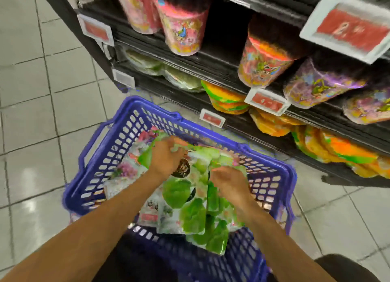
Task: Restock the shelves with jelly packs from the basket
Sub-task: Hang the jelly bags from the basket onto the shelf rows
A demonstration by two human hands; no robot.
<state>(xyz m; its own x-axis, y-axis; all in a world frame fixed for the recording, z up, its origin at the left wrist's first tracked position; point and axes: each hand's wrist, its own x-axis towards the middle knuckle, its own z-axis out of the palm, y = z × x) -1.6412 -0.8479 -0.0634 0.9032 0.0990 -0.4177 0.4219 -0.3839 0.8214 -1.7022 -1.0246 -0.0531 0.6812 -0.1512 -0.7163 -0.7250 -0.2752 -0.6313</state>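
Left hand (166,156) and right hand (229,183) grip jelly packs (191,210) in basket (156,107) beside shelves (211,65).

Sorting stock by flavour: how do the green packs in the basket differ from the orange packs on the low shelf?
The green packs are green and white; the orange packs are orange and yellow. The green packs lie heaped in the blue basket, gripped by the left hand and right hand; the orange packs sit lined up on the shelf, untouched. Both look like soft pouches.
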